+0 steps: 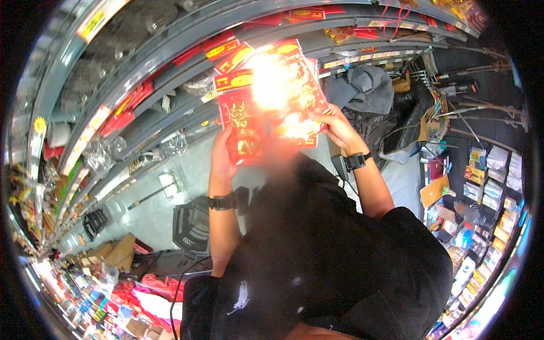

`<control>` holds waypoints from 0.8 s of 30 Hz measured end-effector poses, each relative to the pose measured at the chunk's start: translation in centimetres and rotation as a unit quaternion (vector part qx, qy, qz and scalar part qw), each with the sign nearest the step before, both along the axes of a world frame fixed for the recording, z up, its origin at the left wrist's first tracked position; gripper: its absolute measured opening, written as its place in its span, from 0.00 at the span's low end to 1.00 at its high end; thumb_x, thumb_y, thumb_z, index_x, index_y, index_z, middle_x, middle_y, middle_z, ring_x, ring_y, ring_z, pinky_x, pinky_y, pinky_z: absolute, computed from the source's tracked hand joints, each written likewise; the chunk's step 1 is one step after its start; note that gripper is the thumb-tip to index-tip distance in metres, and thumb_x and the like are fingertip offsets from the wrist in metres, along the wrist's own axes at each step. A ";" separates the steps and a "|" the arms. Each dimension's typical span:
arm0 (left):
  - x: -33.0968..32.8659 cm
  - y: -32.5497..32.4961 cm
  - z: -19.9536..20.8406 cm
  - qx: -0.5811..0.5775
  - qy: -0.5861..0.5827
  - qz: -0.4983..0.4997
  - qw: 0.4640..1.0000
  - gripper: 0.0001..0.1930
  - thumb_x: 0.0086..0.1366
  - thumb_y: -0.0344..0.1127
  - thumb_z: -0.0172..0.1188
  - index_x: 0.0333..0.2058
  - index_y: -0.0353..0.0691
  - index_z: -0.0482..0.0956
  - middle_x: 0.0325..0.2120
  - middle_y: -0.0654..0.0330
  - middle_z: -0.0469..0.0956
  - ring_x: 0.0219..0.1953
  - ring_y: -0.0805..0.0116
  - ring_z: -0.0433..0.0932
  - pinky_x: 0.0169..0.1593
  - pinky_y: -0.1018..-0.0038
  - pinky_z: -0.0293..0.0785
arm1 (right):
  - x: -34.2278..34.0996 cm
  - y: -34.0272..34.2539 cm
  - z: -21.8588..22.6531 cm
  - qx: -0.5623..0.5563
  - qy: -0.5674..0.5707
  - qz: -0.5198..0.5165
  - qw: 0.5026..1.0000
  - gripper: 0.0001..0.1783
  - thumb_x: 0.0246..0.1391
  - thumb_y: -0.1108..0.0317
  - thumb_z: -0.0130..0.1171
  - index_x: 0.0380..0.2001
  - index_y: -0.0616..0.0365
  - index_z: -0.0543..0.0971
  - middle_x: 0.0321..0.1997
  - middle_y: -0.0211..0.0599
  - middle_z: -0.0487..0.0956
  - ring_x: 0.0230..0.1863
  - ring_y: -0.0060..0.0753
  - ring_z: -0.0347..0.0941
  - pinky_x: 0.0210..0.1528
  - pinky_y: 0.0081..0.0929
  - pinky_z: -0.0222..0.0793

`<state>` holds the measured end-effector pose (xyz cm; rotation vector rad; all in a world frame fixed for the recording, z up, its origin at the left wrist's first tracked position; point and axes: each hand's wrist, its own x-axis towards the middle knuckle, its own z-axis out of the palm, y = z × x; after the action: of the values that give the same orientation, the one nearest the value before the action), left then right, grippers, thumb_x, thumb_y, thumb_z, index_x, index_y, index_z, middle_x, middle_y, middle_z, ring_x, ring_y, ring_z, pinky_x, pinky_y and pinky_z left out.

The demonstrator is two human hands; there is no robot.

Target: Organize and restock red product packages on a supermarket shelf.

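Several flat red packets with gold decoration are held up in front of me, fanned out and overlapping. They look wrapped in clear film, and a strong white glare washes out their middle. My left hand grips the lower left edge, its fingers mostly behind the packets. On the right side, my right hand is closed on the edge with the thumb across the front. Both wrists wear dark straps. Just behind the packets runs a long grey shelf with more red packets lying on it.
Shelf tiers curve along the left and far side. A grey garment and a black quilted coat lie at the right. Below on the floor are a dark plastic basket and cardboard pieces. A rack of small goods stands far right.
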<state>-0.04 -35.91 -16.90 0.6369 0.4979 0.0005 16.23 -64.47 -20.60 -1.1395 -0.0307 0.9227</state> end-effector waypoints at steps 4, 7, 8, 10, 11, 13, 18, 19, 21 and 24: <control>-0.7 -1.9 0.6 0.091 -0.014 0.081 0.992 0.16 0.74 0.39 0.51 0.52 0.34 0.73 0.47 0.55 0.80 0.46 0.66 0.82 0.51 0.68 0.79 | -2.7 2.4 2.7 -0.041 -0.074 0.036 0.996 0.13 0.58 0.69 0.63 0.46 0.59 0.81 0.38 0.29 0.84 0.34 0.17 0.78 0.36 0.16 0.72; -0.8 -2.9 1.1 0.077 -0.043 0.137 0.987 0.21 0.72 0.33 0.54 0.61 0.38 0.64 0.54 0.54 0.74 0.52 0.65 0.78 0.54 0.66 0.78 | -4.8 4.9 6.8 -0.059 -0.112 0.106 0.986 0.18 0.58 0.68 0.64 0.51 0.60 0.80 0.42 0.32 0.84 0.38 0.18 0.79 0.40 0.19 0.75; -0.9 -3.2 1.4 0.132 -0.044 0.161 0.977 0.27 0.70 0.29 0.55 0.65 0.41 0.56 0.57 0.54 0.70 0.56 0.63 0.75 0.55 0.64 0.77 | -5.5 5.7 7.3 -0.059 -0.115 0.115 0.985 0.18 0.58 0.68 0.64 0.51 0.60 0.80 0.42 0.32 0.84 0.38 0.18 0.79 0.40 0.19 0.75; -1.7 -3.3 1.9 0.185 -0.046 0.192 0.963 0.35 0.68 0.25 0.56 0.69 0.45 0.49 0.60 0.54 0.67 0.59 0.62 0.72 0.57 0.62 0.76 | -6.8 7.3 8.0 -0.054 -0.223 0.138 0.963 0.15 0.59 0.71 0.64 0.49 0.62 0.80 0.41 0.34 0.84 0.39 0.23 0.81 0.41 0.24 0.78; -2.1 -3.3 2.1 0.218 -0.098 0.215 0.947 0.39 0.67 0.23 0.56 0.70 0.48 0.43 0.62 0.54 0.64 0.61 0.61 0.70 0.58 0.61 0.75 | -7.6 8.0 8.3 -0.041 -0.267 0.119 0.955 0.14 0.59 0.72 0.63 0.49 0.63 0.80 0.39 0.32 0.84 0.38 0.21 0.80 0.39 0.22 0.77; -3.2 -2.8 1.4 0.210 -0.139 0.264 0.931 0.38 0.66 0.23 0.57 0.69 0.46 0.46 0.61 0.55 0.65 0.61 0.60 0.70 0.62 0.60 0.73 | -8.7 9.1 9.2 -0.054 -0.304 0.145 0.940 0.14 0.59 0.73 0.63 0.48 0.64 0.81 0.39 0.32 0.84 0.37 0.21 0.80 0.38 0.21 0.77; -7.0 -0.2 -1.0 -0.006 -0.165 0.238 0.957 0.28 0.66 0.26 0.58 0.63 0.39 0.62 0.56 0.54 0.72 0.56 0.58 0.75 0.59 0.58 0.76 | -12.1 12.3 13.7 -0.173 -0.383 0.240 0.875 0.17 0.53 0.73 0.68 0.47 0.64 0.81 0.33 0.32 0.85 0.28 0.20 0.80 0.29 0.21 0.76; -7.5 0.0 -1.0 -0.026 -0.166 0.244 0.955 0.27 0.67 0.28 0.58 0.63 0.39 0.62 0.55 0.54 0.73 0.56 0.58 0.75 0.59 0.58 0.75 | -12.7 12.9 13.2 -0.133 -0.408 0.213 0.878 0.20 0.50 0.71 0.70 0.48 0.62 0.81 0.29 0.31 0.84 0.25 0.20 0.79 0.26 0.21 0.75; -8.4 0.3 -1.1 -0.047 -0.170 0.256 0.950 0.26 0.67 0.30 0.58 0.62 0.38 0.63 0.54 0.55 0.74 0.56 0.58 0.76 0.60 0.58 0.75 | -13.3 13.3 13.4 -0.140 -0.414 0.230 0.870 0.21 0.47 0.71 0.71 0.47 0.63 0.81 0.34 0.40 0.84 0.32 0.27 0.80 0.35 0.27 0.75; -9.7 0.5 -1.2 -0.072 -0.149 0.287 0.944 0.29 0.68 0.43 0.57 0.65 0.40 0.62 0.61 0.54 0.71 0.61 0.53 0.72 0.66 0.49 0.66 | -14.4 14.1 14.6 -0.134 -0.414 0.250 0.865 0.23 0.44 0.71 0.71 0.45 0.65 0.80 0.39 0.48 0.83 0.39 0.34 0.81 0.44 0.32 0.75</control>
<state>-9.76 -35.41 -18.07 0.3219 0.3707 0.6009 1.84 -50.42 -5.98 -1.7704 -0.9674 0.8283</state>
